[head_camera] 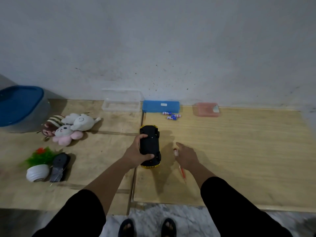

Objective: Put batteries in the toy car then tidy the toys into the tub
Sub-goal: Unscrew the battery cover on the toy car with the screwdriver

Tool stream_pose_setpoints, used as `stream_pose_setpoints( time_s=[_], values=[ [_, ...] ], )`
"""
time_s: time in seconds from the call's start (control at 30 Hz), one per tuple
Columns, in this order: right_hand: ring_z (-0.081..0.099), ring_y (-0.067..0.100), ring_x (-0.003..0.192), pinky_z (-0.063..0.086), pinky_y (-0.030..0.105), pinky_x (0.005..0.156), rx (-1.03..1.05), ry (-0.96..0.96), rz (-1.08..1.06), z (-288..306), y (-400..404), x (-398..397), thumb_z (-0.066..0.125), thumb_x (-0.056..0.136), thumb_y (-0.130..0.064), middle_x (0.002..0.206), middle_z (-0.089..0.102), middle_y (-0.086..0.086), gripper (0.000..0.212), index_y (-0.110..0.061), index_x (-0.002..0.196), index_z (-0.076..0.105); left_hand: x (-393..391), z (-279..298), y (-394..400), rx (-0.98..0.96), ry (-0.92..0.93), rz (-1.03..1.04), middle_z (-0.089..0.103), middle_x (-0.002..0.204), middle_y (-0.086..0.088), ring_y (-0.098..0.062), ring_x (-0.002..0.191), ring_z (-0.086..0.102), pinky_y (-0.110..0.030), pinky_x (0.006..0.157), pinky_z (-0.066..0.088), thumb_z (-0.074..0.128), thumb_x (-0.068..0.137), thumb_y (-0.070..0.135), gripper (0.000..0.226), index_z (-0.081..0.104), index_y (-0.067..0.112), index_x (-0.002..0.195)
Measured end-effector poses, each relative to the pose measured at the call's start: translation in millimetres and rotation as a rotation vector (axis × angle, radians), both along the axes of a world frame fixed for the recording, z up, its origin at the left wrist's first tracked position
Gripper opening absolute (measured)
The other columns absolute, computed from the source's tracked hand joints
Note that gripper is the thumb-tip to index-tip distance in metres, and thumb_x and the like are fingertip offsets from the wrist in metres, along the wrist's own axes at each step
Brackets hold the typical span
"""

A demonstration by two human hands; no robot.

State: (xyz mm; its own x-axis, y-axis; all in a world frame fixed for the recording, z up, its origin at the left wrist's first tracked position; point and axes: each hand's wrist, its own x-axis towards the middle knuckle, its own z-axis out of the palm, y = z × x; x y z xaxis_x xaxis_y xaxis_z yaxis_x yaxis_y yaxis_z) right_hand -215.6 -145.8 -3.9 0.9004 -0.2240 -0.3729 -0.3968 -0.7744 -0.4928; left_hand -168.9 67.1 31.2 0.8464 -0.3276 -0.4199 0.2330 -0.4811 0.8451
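Note:
The yellow toy car lies upside down on the wooden table, its black underside up. My left hand grips it across the body. My right hand hovers just right of the car over a red-handled screwdriver, index finger stretched out; whether it touches the tool I cannot tell. Three blue-and-white batteries lie near the wall in front of a blue box. The blue-lidded tub stands at the far left. Several plush toys lie beside it.
A clear plastic box and a pink container sit against the wall. A small fake plant in a white pot and a dark flat object lie at the left front. The table's front edge is near my feet.

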Motion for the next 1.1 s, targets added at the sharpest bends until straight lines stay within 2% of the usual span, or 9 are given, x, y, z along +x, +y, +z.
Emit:
stream_pose_setpoints(
  time_s=[0.1,0.17,0.3,0.4,0.5,0.67,0.77,0.9,1.1],
  values=[
    [0.062,0.029,0.105,0.047,0.034,0.096,0.120,-0.102,-0.168,29.1,-2.4,17.4,0.058,0.091,-0.024,0.114,0.064,0.016,0.050,-0.012,0.138,0.045,2.5,4.7,1.0,-0.033,0.024,-0.005,0.050,0.132,-0.002,-0.026,0.110,0.059,-0.045,0.093,0.053,0.079,0.073,0.012,0.073,0.036,0.043,0.124],
    [0.066,0.033,0.093,0.051,0.043,0.092,0.235,-0.214,-0.254,57.2,-3.9,30.7,0.065,0.087,-0.019,0.105,0.064,0.015,0.047,-0.007,0.130,0.051,5.5,9.9,1.4,-0.049,0.034,-0.020,0.050,0.132,-0.004,-0.027,0.111,0.058,-0.046,0.093,0.053,0.079,0.074,0.010,0.073,0.036,0.042,0.124],
    [0.066,0.031,0.090,0.055,0.048,0.083,0.398,-0.479,-0.397,113.8,1.7,51.4,0.065,0.087,-0.014,0.108,0.062,0.013,0.037,-0.006,0.121,0.054,12.5,25.0,1.5,-0.052,0.038,-0.058,0.050,0.131,-0.009,-0.030,0.111,0.057,-0.046,0.089,0.055,0.079,0.073,0.010,0.073,0.036,0.041,0.124],
    [0.062,0.019,0.087,0.057,0.036,0.078,0.425,-0.581,-0.427,143.9,15.9,58.0,0.062,0.088,-0.011,0.105,0.061,0.010,0.031,-0.009,0.118,0.054,17.3,39.4,4.5,-0.043,0.047,-0.092,0.053,0.129,-0.010,-0.031,0.110,0.058,-0.043,0.079,0.059,0.079,0.074,0.012,0.073,0.036,0.038,0.126],
    [0.066,0.024,0.090,0.057,0.041,0.080,0.432,-0.637,-0.420,159.2,33.1,61.9,0.062,0.088,-0.013,0.105,0.064,0.010,0.028,-0.016,0.114,0.053,21.5,53.9,10.5,-0.075,0.070,-0.116,0.055,0.128,-0.012,-0.032,0.110,0.058,-0.041,0.073,0.060,0.079,0.075,0.010,0.074,0.035,0.035,0.128],
    [0.063,0.023,0.090,0.057,0.046,0.079,0.402,-0.697,-0.419,170.0,60.0,62.7,0.061,0.088,-0.011,0.099,0.060,0.006,0.029,-0.011,0.115,0.053,29.0,69.9,24.4,-0.096,0.075,-0.153,0.055,0.126,-0.012,-0.032,0.109,0.059,-0.043,0.073,0.059,0.078,0.075,0.008,0.074,0.034,0.035,0.128],
    [0.061,0.017,0.082,0.058,0.040,0.078,0.405,-0.720,-0.419,173.2,72.6,63.3,0.060,0.089,-0.008,0.100,0.060,0.008,0.027,-0.010,0.114,0.053,30.6,72.5,34.1,-0.096,0.083,-0.161,0.057,0.124,-0.012,-0.032,0.105,0.061,-0.045,0.073,0.060,0.079,0.074,0.009,0.072,0.036,0.040,0.124],
    [0.058,0.003,0.069,0.050,0.006,0.059,0.374,-0.730,-0.416,174.1,83.1,64.7,0.060,0.089,-0.008,0.102,0.060,0.009,0.027,-0.009,0.115,0.052,30.7,73.1,44.9,-0.101,0.087,-0.174,0.059,0.121,-0.010,-0.030,0.103,0.063,-0.047,0.074,0.059,0.079,0.074,0.008,0.073,0.037,0.041,0.124],
    [0.061,0.009,0.072,0.049,0.009,0.059,0.371,-0.715,-0.430,174.9,97.9,62.3,0.059,0.090,-0.011,0.105,0.061,0.009,0.026,-0.012,0.115,0.052,32.2,75.0,56.0,-0.112,0.099,-0.197,0.059,0.122,-0.008,-0.029,0.104,0.063,-0.044,0.075,0.060,0.078,0.075,0.006,0.071,0.037,0.042,0.121]
  ],
)
